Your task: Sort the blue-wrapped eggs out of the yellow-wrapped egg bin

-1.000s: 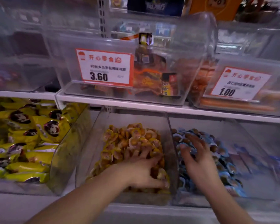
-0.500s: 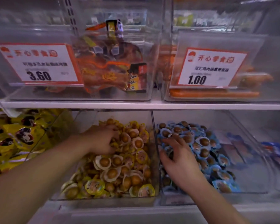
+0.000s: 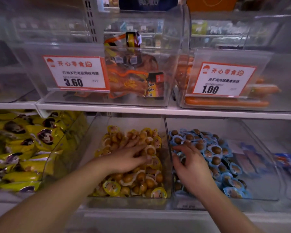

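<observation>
Two clear plastic bins sit side by side on the lower shelf (image 3: 158, 214). The middle bin (image 3: 97, 132) is heaped with yellow-wrapped eggs (image 3: 138, 180); the bin just to its right (image 3: 252, 135) holds the blue-wrapped eggs (image 3: 215, 150), piled toward its left and front.

The left hand (image 3: 126, 157) lies palm down on the yellow pile, its fingers (image 3: 136, 140) spread fairly flat and reaching toward the back of the heap, pressing among the wrappers rather than closing on any one. The right hand (image 3: 193, 167) is over the left side of the blue bin, fingers bent and resting on the eggs near the divider wall; whether it actually pinches one I cannot tell, as the fingertips are blurred. No blue wrapper stands out among the yellow ones from here.

To the left, a third bin holds yellow snack packets (image 3: 23, 148). On the upper shelf (image 3: 158, 111), a bin with orange packets carries a price tag (image 3: 76, 73) reading 3.60, and beside it a bin of sausages (image 3: 225, 103) bears a second tag (image 3: 223, 79) reading 1.00.
</observation>
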